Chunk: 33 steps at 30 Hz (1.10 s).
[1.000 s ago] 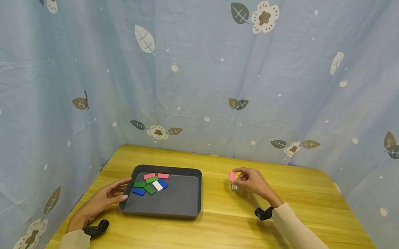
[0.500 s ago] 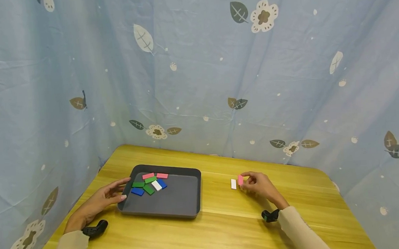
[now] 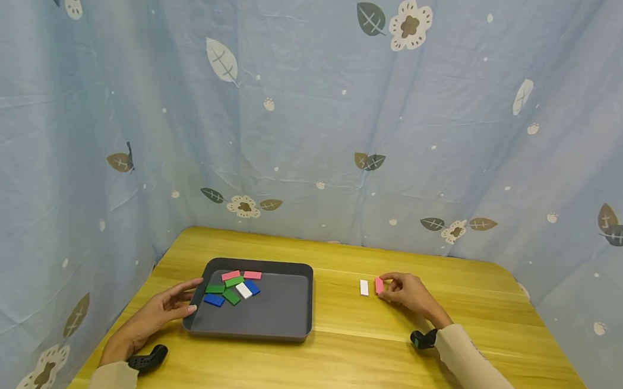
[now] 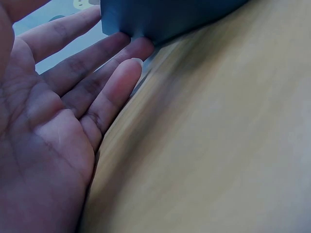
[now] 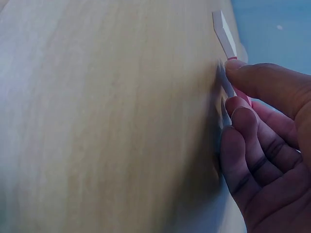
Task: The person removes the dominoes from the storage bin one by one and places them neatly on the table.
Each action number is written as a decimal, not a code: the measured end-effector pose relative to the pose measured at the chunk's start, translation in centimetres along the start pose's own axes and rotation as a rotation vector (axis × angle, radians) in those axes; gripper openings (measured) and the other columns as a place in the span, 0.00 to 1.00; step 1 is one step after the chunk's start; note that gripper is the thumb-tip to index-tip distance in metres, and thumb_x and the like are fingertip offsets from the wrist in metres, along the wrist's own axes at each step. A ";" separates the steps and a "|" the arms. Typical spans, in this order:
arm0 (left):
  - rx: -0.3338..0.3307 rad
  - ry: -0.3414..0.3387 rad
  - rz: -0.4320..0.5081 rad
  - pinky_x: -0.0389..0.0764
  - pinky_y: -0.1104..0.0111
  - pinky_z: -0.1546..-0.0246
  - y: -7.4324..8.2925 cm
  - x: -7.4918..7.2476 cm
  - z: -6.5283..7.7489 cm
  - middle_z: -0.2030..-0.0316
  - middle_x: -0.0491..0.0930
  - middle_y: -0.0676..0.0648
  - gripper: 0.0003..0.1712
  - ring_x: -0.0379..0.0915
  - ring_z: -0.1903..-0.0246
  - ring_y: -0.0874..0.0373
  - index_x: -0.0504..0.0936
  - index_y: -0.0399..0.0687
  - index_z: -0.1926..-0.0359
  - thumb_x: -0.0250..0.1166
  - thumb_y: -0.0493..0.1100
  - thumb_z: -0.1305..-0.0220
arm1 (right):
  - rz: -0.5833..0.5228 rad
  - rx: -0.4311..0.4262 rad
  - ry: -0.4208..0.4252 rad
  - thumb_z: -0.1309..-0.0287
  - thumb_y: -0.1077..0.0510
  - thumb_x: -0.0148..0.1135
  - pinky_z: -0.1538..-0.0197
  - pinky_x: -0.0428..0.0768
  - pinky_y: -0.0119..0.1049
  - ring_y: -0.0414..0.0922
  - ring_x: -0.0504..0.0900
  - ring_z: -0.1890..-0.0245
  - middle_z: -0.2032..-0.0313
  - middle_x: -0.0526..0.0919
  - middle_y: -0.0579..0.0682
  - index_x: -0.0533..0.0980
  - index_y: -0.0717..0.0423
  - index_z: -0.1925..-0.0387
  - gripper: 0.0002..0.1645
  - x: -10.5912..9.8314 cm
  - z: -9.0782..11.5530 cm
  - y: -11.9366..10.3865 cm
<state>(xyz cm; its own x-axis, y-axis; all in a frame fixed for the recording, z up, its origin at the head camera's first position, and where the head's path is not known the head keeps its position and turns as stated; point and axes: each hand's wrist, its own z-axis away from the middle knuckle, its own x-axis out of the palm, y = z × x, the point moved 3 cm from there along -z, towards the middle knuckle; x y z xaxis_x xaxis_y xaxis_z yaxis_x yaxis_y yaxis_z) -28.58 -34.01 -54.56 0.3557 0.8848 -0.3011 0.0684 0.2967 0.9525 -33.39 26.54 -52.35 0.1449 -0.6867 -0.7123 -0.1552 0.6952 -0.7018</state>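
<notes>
- A person's right hand (image 3: 411, 295) pinches a pink tile (image 3: 378, 286) between thumb and finger, right of the middle of a wood-grain worktop (image 3: 353, 346) and nearer its far edge than its near one.
- The telling detail, from where I stand: the pink tile sits just to the right of a white tile (image 3: 364, 287), a narrow strip of wood between them. Both long axes run roughly from the far edge toward the near edge, almost parallel.
- The grip comes in from the worktop's right side, so the white tile lies beyond the pink one, away from the palm. Whether the pink tile rests fully on the wood, I cannot tell.
- The right hand is plainly the nearer to this pair. The left hand (image 3: 155, 314), fingers spread, touches the left side of a dark tray (image 3: 283, 306), well apart from them.
- Inside, a cluster of pink, green, blue and white tiles (image 3: 234, 281) lies toward the tray's far left corner; its right wall faces the pair.
</notes>
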 end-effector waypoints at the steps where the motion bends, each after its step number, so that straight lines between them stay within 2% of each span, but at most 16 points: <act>1: 0.001 0.001 -0.002 0.72 0.48 0.41 0.0 0.0 0.0 0.27 0.61 0.35 0.37 0.63 0.34 0.41 0.60 0.52 0.20 0.62 0.44 0.23 | 0.002 -0.002 0.000 0.42 0.56 0.77 0.69 0.73 0.31 0.43 0.76 0.73 0.72 0.83 0.45 0.81 0.61 0.42 0.28 0.0 0.0 0.0; 9: 0.009 0.004 -0.006 0.72 0.53 0.42 0.1 -0.1 0.0 0.27 0.61 0.36 0.37 0.65 0.36 0.47 0.60 0.52 0.20 0.63 0.45 0.24 | 0.005 0.004 -0.006 0.42 0.55 0.77 0.67 0.74 0.32 0.43 0.77 0.73 0.73 0.82 0.45 0.82 0.61 0.43 0.27 0.0 -0.1 0.0; 14: 0.013 0.008 -0.011 0.73 0.52 0.42 0.2 -0.1 0.0 0.26 0.60 0.36 0.37 0.65 0.35 0.43 0.60 0.52 0.20 0.63 0.45 0.24 | 0.008 0.011 -0.012 0.42 0.53 0.78 0.67 0.75 0.32 0.43 0.77 0.73 0.72 0.83 0.45 0.82 0.60 0.43 0.28 -0.2 -0.3 0.1; 20: 0.016 0.001 -0.017 0.73 0.47 0.41 0.2 -0.1 -0.2 0.25 0.59 0.36 0.37 0.61 0.33 0.36 0.60 0.54 0.20 0.63 0.46 0.24 | -0.030 -0.009 -0.023 0.40 0.54 0.76 0.69 0.77 0.33 0.44 0.79 0.73 0.70 0.84 0.47 0.77 0.62 0.36 0.34 -0.5 -0.3 -0.2; 24: 0.018 -0.003 -0.012 0.72 0.46 0.41 0.1 -0.2 -0.2 0.25 0.59 0.35 0.37 0.60 0.32 0.34 0.61 0.54 0.20 0.63 0.46 0.24 | -0.062 -0.040 -0.031 0.36 0.55 0.73 0.70 0.79 0.35 0.48 0.82 0.72 0.67 0.86 0.48 0.75 0.62 0.34 0.33 -0.5 -0.6 -1.4; 27: 0.016 -0.004 -0.006 0.72 0.46 0.40 0.0 -0.2 -0.1 0.25 0.59 0.35 0.37 0.59 0.32 0.33 0.60 0.53 0.20 0.63 0.46 0.24 | -0.046 -0.077 -0.020 0.35 0.55 0.71 0.70 0.79 0.36 0.50 0.83 0.72 0.67 0.86 0.48 0.76 0.61 0.34 0.31 -0.3 -1.0 -2.6; 33: 0.013 -0.003 0.008 0.72 0.46 0.40 -0.2 0.0 0.0 0.26 0.60 0.35 0.37 0.59 0.31 0.33 0.60 0.53 0.20 0.63 0.45 0.24 | -0.053 -0.116 0.004 0.35 0.53 0.72 0.69 0.77 0.35 0.57 0.83 0.71 0.66 0.86 0.51 0.78 0.52 0.36 0.27 0.3 -1.9 -5.5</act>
<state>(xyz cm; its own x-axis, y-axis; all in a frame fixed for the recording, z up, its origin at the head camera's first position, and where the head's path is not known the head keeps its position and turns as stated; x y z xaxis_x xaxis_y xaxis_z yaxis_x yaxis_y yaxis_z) -28.64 -34.08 -54.78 0.3591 0.8861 -0.2931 0.0777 0.2846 0.9555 -34.33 22.14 -48.68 0.1523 -0.7227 -0.6742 -0.2597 0.6289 -0.7328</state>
